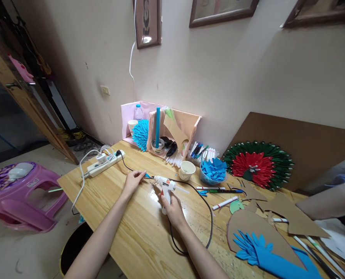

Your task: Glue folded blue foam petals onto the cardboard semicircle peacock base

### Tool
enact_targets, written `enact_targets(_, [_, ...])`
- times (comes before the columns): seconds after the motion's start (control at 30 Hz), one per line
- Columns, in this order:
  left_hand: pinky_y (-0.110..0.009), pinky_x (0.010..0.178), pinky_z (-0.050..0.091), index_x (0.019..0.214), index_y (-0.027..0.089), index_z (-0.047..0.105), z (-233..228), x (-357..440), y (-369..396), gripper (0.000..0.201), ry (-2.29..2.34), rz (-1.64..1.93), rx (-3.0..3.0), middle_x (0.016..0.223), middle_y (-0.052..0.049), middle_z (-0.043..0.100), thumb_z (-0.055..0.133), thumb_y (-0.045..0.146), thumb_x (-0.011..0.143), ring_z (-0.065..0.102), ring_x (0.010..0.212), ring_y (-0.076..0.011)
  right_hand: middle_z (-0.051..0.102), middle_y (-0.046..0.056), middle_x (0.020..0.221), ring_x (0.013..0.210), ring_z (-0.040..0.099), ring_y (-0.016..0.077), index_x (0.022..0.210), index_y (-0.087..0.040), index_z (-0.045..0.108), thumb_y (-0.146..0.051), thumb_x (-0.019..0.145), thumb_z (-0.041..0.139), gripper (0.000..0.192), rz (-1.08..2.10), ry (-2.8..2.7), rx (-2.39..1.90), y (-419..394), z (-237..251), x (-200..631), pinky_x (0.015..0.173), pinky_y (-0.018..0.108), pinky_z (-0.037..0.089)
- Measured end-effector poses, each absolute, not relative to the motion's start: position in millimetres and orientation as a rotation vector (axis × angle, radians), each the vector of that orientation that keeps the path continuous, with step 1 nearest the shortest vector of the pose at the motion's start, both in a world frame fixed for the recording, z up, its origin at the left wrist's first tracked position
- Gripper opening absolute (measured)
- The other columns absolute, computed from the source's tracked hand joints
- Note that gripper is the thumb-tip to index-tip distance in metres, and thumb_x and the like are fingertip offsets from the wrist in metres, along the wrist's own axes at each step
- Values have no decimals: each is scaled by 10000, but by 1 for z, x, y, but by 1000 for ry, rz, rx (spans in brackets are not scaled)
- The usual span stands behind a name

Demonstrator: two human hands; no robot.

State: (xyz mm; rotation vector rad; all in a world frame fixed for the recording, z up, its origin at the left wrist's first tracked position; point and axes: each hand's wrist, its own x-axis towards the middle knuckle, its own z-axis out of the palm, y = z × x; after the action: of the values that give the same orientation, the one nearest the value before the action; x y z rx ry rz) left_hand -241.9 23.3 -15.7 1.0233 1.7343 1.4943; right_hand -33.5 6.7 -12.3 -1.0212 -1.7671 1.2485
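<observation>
My right hand [174, 209] is wrapped round the handle of a white hot glue gun [167, 186], its nozzle pointing left. A clear glue stick [182, 189] juts from the back of the gun. Just off the nozzle, my left hand [135, 181] pinches a small blue petal-like piece [147, 176] between thumb and fingers. Whether the nozzle touches the piece I cannot tell. The gun's black cord [211, 221] loops over the table on the right. To the right lies a cardboard shape [244, 221] with blue petals [252, 246] on it.
A white power strip [105, 164] lies at the table's left edge. Behind the gun stand a paper cup [187, 170] and a tub of blue pieces [213, 172]. Markers [224, 203] and cardboard scraps [294, 213] lie rightward. A pink stool [24, 193] stands left.
</observation>
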Motion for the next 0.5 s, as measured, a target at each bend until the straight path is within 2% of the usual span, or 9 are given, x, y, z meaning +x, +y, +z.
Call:
enact_targets(0.27, [-192, 422, 335, 687, 115, 664, -16, -240, 21, 365, 1730, 1514, 1014, 532, -2, 589, 659, 474, 619, 452, 433, -85, 656, 83, 945, 879, 585, 217, 960, -144, 610, -385, 833, 458, 312, 1246, -1719, -987, 6, -13, -32, 805, 317, 422])
enact_targets(0.5, [-196, 457, 369, 697, 105, 699, -7, -237, 20, 371, 1724, 1544, 1008, 560, -24, 633, 692, 456, 577, 500, 473, -96, 660, 73, 889, 801, 591, 208, 952, -135, 621, -417, 807, 487, 344, 1272, -1579, -1024, 8, -16, -34, 709, 291, 454])
